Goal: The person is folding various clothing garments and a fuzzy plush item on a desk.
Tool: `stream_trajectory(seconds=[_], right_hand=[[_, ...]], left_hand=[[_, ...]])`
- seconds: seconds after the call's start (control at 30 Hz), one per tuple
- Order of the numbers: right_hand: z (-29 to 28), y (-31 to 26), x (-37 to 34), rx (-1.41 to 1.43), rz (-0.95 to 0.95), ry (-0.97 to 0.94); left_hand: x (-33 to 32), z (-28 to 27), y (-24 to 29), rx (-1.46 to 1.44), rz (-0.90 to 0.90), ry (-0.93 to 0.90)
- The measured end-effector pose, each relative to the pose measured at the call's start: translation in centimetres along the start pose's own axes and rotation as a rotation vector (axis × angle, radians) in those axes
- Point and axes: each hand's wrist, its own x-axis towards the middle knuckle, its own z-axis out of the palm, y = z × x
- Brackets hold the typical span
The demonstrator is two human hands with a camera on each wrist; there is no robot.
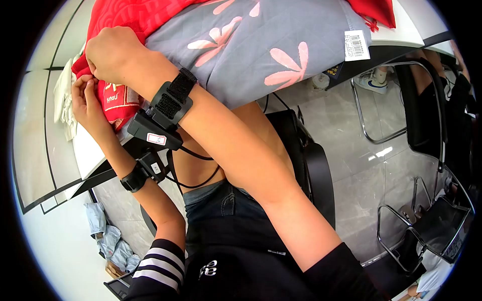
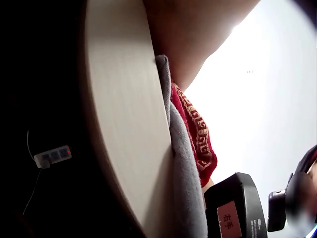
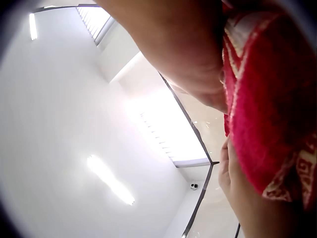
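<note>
A red towel (image 1: 119, 103) with gold lettering and a border lies at the table's left edge, on the grey cloth (image 1: 226, 75) with pink flowers. My right hand (image 1: 113, 55) crosses over from the right, its fingers curled down onto the red towel's upper end. Just below, my left hand (image 1: 88, 105) bends its fingers and thumb at the towel's left edge, close to the right fingertips. In the right wrist view, the towel (image 3: 267, 109) hangs beside both hands and hides part of the left hand (image 3: 237, 183). The left wrist view shows its patterned border (image 2: 198, 129).
A larger red cloth (image 1: 150, 17) lies over the grey cloth. White fabric (image 1: 65, 100) sits left of my hands. Black camera boxes (image 1: 153, 133) and cables hang from both wrists. Chairs (image 1: 422, 110) and a person's shoe (image 1: 372, 83) are at right. A power strip (image 2: 53, 156) lies below.
</note>
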Motion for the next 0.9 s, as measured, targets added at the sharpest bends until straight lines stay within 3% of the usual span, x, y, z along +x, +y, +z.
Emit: stream_trajectory(seconds=[0.9], right_hand=[[-0.51,-0.21,-0.22,0.008,-0.02,-0.031]], left_hand=[[0.1,-0.1,-0.04,0.059,0.027,-0.019]])
